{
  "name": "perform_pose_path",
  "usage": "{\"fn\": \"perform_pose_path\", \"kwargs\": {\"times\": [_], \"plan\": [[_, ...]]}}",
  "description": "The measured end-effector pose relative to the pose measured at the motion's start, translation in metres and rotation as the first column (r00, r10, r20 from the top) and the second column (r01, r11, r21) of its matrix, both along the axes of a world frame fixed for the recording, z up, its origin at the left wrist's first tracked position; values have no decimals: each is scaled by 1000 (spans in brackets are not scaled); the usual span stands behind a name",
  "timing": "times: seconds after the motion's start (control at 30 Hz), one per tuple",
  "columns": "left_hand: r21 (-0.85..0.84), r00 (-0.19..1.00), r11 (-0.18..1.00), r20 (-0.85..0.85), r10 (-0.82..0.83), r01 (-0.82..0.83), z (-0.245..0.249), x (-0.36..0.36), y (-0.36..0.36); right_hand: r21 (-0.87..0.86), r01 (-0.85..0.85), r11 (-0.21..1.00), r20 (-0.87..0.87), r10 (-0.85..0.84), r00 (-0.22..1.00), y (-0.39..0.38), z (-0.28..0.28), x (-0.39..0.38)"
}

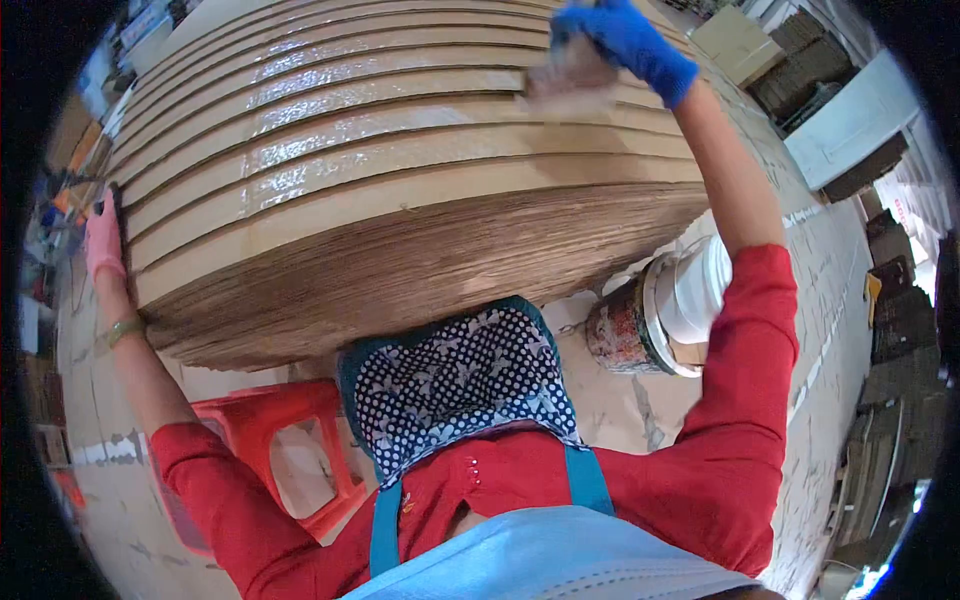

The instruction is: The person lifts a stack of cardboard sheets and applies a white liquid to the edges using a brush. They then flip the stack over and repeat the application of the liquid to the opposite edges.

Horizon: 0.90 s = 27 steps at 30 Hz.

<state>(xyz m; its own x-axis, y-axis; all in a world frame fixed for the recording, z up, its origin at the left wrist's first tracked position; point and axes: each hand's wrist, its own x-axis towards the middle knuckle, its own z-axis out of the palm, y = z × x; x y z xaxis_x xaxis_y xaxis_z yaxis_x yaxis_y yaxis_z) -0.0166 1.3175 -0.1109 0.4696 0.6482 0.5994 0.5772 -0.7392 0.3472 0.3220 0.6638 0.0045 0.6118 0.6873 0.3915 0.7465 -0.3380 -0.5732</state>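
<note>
A thick stack of cardboard sheets (430,245) lies in front of me, its top sheets fanned into overlapping strips. Wet, shiny streaks of a clear liquid, like glue, cover the left and middle of the strips. My right hand (640,50), in a blue glove, is closed around a wide brush (572,78) over the right part of the strips; the brush is smeared by motion. At the stack's left edge, my left hand (103,238) in a pink glove lies against the side with its fingers stretched along it.
A stained bucket (622,330) with a white tub (695,290) stands right of the stack, close to my right arm. A red plastic stool (290,410) is at the lower left. More cardboard piles (905,370) line the right side.
</note>
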Motion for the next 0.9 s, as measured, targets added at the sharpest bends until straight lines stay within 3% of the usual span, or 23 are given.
{"fn": "perform_pose_path", "kwargs": {"times": [0.03,0.1,0.27,0.33,0.37,0.5,0.57,0.73,0.83,0.9], "plan": [[-83,1000,997,16,6,-4,4,-2,-7,6,17,1000,-2,-17,1000,2,6,4],[-246,999,969,42,18,-7,13,-3,-25,157,200,967,26,-207,978,17,12,5],[-180,999,983,-19,34,-37,10,-1,-10,233,207,950,-60,-198,978,-17,-35,-3],[-177,999,983,-35,41,-47,9,-2,-5,195,-58,979,-268,110,957,-55,-47,-25],[-176,998,983,-40,41,-47,9,-1,-2,196,-54,979,-268,106,958,-62,-42,-25],[-191,996,980,-80,39,-54,9,-1,10,171,68,983,-138,-44,989,-72,-19,-13],[-160,997,985,-64,46,-56,8,-3,6,433,258,864,-103,-237,966,-55,-16,27],[-119,999,992,-34,39,-43,9,-3,-4,429,221,876,-225,-133,965,-78,-44,24],[-114,998,992,-31,48,-52,9,-1,2,310,86,947,-133,-47,990,-112,-57,-5],[-117,994,989,-67,85,-93,9,0,9,231,62,971,-233,-7,973,-123,-46,-19]]}}
